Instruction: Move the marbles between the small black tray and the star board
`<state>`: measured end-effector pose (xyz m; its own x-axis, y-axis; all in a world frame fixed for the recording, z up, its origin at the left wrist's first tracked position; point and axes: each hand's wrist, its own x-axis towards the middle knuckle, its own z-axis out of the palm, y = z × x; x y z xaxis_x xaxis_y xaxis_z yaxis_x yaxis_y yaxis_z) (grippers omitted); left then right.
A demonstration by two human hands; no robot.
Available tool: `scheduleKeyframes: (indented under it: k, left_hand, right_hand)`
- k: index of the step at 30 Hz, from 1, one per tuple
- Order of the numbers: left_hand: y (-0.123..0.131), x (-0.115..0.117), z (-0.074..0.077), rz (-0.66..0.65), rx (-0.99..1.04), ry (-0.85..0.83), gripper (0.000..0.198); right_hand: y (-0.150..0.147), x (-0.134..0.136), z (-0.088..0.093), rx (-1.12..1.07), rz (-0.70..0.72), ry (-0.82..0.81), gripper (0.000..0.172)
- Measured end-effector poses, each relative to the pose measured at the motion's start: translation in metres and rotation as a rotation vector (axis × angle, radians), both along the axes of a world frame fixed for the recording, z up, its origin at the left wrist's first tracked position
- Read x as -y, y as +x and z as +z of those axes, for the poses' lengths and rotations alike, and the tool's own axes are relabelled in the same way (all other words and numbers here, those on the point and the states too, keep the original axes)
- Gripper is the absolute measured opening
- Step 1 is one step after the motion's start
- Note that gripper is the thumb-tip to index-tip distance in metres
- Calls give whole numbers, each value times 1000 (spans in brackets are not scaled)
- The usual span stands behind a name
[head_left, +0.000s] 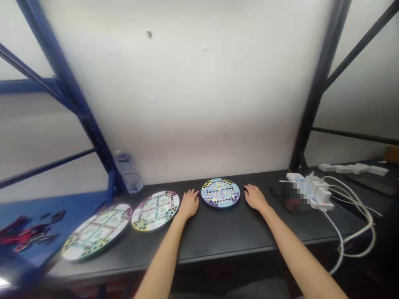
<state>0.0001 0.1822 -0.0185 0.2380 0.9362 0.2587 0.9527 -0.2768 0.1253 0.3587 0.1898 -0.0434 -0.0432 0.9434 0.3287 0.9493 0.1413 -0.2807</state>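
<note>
View: head camera, looking forward and down at a dark bench (pixel 218 237), with both forearms reaching in from below

Left hand (pixel 188 204): laid palm down on the bench, just beside the right edge of a second round board (pixel 155 210), holding nothing; the left fingers (pixel 195 195) are slightly spread and open

Right hand (pixel 255 197): laid palm down on the bench, just beside a blue-toned round board (pixel 220 192), holding nothing; the right fingers (pixel 249 190) are open and loosely spread

Boards: the blue-toned round board lies flat between the two hands; the second round board and a third round board (pixel 96 231) are set in a row to its left, all with dotted rims

Rear of bench: a clear plastic bottle (pixel 127 172) stands by a blue steel upright (pixel 84 116)

Right of bench: a white power strip (pixel 308 191) is loaded with plugs, and white cables (pixel 349 232) trail over the edge; a pixelated patch (pixel 291 197) hides whatever lies beside it
</note>
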Motion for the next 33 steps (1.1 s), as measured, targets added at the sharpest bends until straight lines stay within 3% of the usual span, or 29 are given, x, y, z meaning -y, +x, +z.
scheduleKeyframes:
  k: [33]
  left_hand:
    - [0,0,-1,-1,1,14,45]
  right_hand:
    - [1,1,2,-26,8,7,43]
